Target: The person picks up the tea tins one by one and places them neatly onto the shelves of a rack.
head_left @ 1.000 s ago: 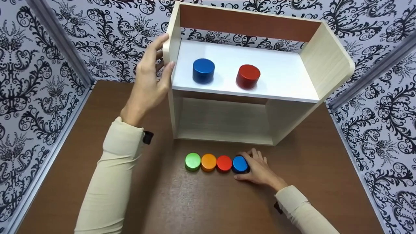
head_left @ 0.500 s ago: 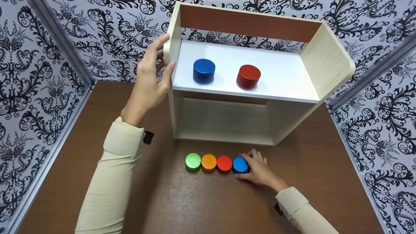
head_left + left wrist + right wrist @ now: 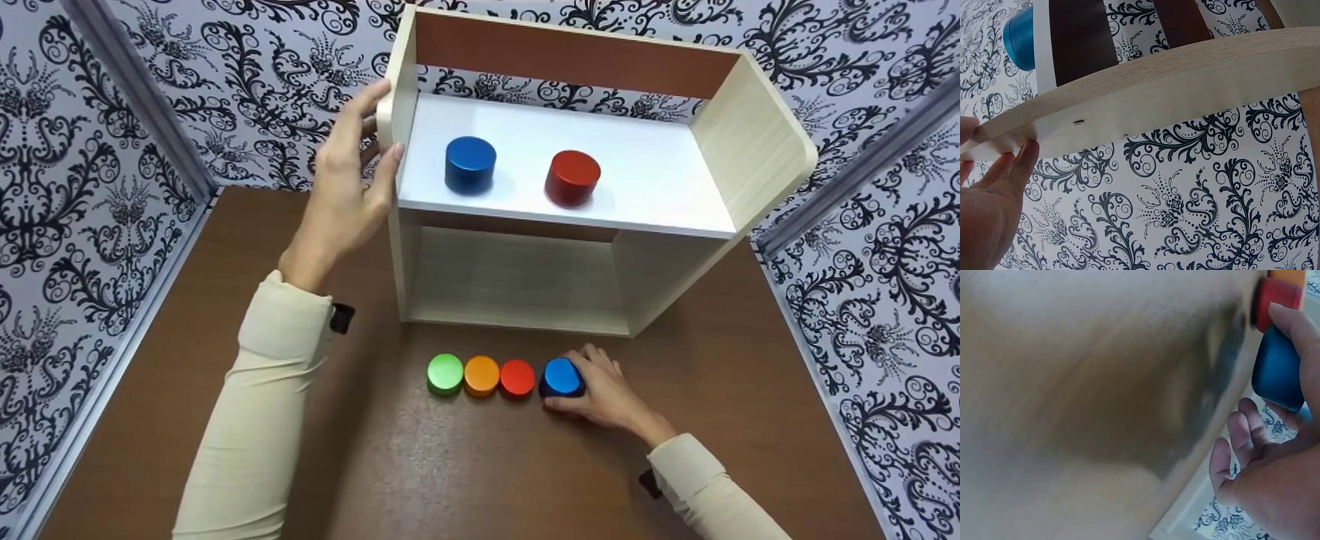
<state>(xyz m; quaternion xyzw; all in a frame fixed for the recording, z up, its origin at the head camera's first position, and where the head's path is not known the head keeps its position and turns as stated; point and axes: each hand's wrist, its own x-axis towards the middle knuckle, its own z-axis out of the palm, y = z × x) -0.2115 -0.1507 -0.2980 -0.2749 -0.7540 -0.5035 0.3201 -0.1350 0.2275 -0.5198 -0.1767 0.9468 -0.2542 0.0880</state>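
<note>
My left hand (image 3: 349, 176) holds the left side panel (image 3: 397, 112) of a small wooden shelf unit, thumb on the front edge and fingers behind. The left wrist view shows its fingertips (image 3: 1028, 149) against the panel's outer face. Low over the table, my right hand (image 3: 604, 390) pinches a blue cylinder (image 3: 562, 377) between thumb and fingers. The same blue cylinder (image 3: 1278, 371) shows in the right wrist view, beside the red one. Left of it a red cylinder (image 3: 517, 379), an orange cylinder (image 3: 481, 376) and a green cylinder (image 3: 445, 374) stand in a row.
On the white upper shelf (image 3: 637, 165) stand a larger blue cylinder (image 3: 470, 165) and a dark red cylinder (image 3: 573, 178). Below is a pale lower compartment (image 3: 517, 277). The unit stands on a brown table (image 3: 420, 465), with patterned walls (image 3: 90, 165) behind and at both sides.
My right hand has moved the blue cylinder slightly right, opening a small gap from the red one. The left hand stays on the panel.
</note>
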